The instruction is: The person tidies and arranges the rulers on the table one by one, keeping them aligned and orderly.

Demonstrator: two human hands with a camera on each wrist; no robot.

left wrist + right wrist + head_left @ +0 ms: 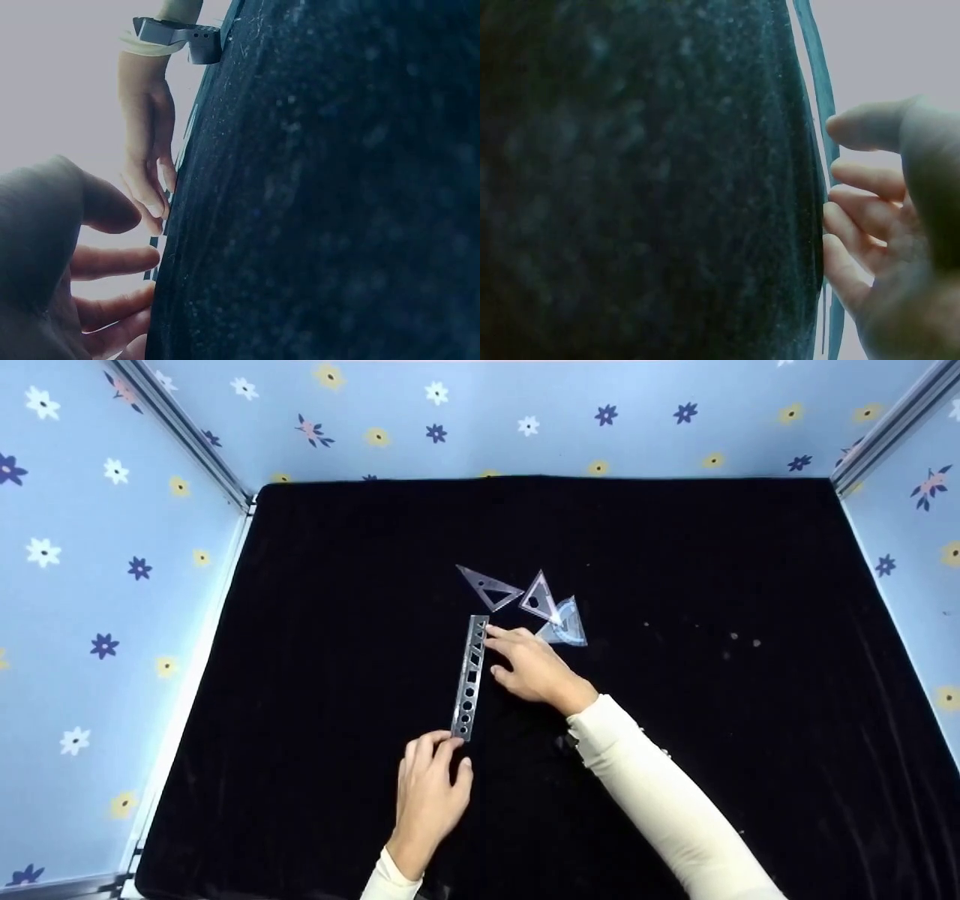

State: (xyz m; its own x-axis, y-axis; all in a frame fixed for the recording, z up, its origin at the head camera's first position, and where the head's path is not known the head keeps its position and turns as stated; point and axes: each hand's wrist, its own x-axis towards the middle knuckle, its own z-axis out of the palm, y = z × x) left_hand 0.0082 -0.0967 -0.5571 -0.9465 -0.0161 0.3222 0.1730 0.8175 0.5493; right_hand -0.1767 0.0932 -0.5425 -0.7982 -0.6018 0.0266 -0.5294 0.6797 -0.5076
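Note:
A clear stencil ruler (pixel 470 684) with a row of cut-out shapes lies lengthwise on the black cloth. At its near end, the fingertips of my left hand (pixel 433 787) touch the ruler, with the thumb held apart. My right hand (pixel 532 664) has its fingertips at the ruler's far right edge, its fingers loosely bent and its thumb off to the side. In the left wrist view, the right hand (pixel 146 142) reaches down to the cloth beyond the left hand's fingers. The right wrist view shows the right fingertips (pixel 832 217) down at the cloth surface.
Just beyond the ruler lie a long clear set square (pixel 480 583) and a smaller set square (pixel 531 594). A clear protractor (pixel 574 628) lies right of them, partly behind the right hand. Flower-patterned blue walls (pixel 480 420) surround the black cloth (pixel 337 660).

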